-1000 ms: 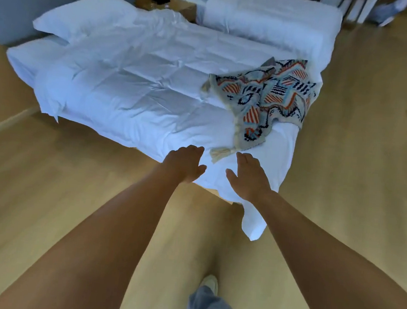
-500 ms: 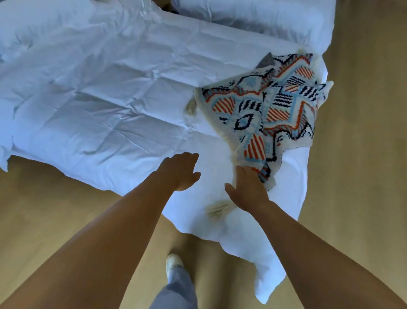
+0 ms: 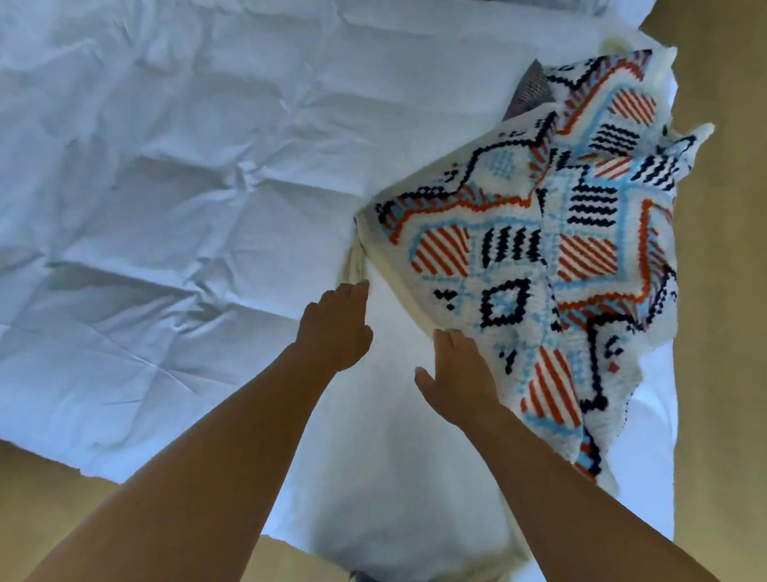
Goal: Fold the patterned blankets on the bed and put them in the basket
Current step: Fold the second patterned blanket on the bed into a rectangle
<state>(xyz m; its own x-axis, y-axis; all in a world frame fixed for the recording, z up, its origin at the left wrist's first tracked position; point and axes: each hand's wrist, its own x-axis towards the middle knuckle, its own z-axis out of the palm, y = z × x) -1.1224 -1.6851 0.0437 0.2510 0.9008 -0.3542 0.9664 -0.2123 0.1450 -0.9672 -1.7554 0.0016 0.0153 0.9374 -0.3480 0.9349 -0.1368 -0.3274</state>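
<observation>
Versus 0.5 s ago, both hands reach further over the bed [image 3: 151, 180]. Left hand [image 3: 337, 328]: fingers straight, together, tips at the tassel [image 3: 354, 265], gripping nothing. Right hand [image 3: 457, 379]: fingers straight, thumb splayed, touching the patterned blanket [image 3: 558, 258], which lies rumpled at the bed's right end. Judgement: pinch adjacent corners, spread flat before folding.

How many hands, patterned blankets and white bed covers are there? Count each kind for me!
hands: 2, the left hand and the right hand
patterned blanket: 1
white duvet: 1
total: 4
</observation>
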